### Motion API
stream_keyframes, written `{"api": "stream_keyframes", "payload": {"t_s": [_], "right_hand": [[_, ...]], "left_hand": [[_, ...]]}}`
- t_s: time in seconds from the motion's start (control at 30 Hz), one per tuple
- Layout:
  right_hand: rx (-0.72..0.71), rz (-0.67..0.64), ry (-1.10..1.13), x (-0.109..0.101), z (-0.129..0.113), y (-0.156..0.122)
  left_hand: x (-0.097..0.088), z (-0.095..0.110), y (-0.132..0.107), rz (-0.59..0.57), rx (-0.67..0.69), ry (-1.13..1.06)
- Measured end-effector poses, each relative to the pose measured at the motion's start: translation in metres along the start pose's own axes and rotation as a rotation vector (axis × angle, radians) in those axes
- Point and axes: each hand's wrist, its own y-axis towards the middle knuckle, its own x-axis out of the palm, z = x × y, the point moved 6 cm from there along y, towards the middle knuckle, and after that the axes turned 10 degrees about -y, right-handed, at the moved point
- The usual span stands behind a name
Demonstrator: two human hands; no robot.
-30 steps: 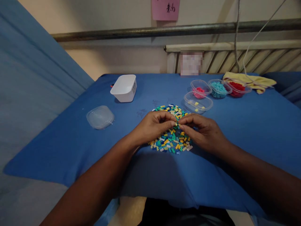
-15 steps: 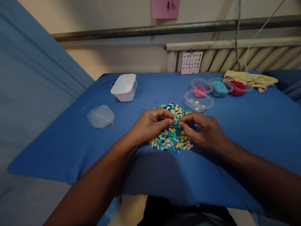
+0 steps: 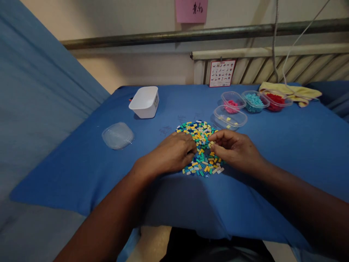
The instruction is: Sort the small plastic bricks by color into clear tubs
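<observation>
A heap of small yellow, green, blue and white bricks [image 3: 200, 134] lies on the blue cloth [image 3: 81, 160] in front of me. My left hand [image 3: 171, 153] rests knuckles-up on the heap's left side, fingers curled down into the pieces. My right hand [image 3: 234, 147] hovers over the heap's right side, thumb and fingers pinched on a small pale piece. What the left fingers hold, if anything, is hidden.
Clear tubs stand at the back right: one with a few yellow pieces [image 3: 230, 117], one with pink [image 3: 232, 100], one with light blue [image 3: 255, 100], one with red [image 3: 276, 100]. A white bin [image 3: 144, 102] and a clear lid [image 3: 117, 135] sit left. A yellow cloth [image 3: 289, 92] lies far right.
My left hand has drawn apart from the right, dropped and turned palm-down onto the heap's left side. My right hand has stayed pinched over the heap.
</observation>
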Motion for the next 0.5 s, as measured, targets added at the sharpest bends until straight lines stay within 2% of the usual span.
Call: {"api": "stream_keyframes", "payload": {"t_s": [0.17,0.23,0.33,0.5], "right_hand": [[0.05,-0.007,0.036,0.0,0.005,0.001],[0.046,0.0,0.038,0.0,0.005,0.001],[0.024,0.011,0.044,0.0,0.002,0.0],[-0.077,0.077,0.027,-0.002,-0.013,-0.003]], "left_hand": [[-0.003,-0.004,0.0,0.04,-0.033,-0.091],[-0.005,-0.005,0.001,0.103,-0.026,-0.199],[-0.005,-0.01,0.005,0.253,-0.08,-0.515],[0.015,-0.013,0.017,0.426,-0.232,-1.08]]}}
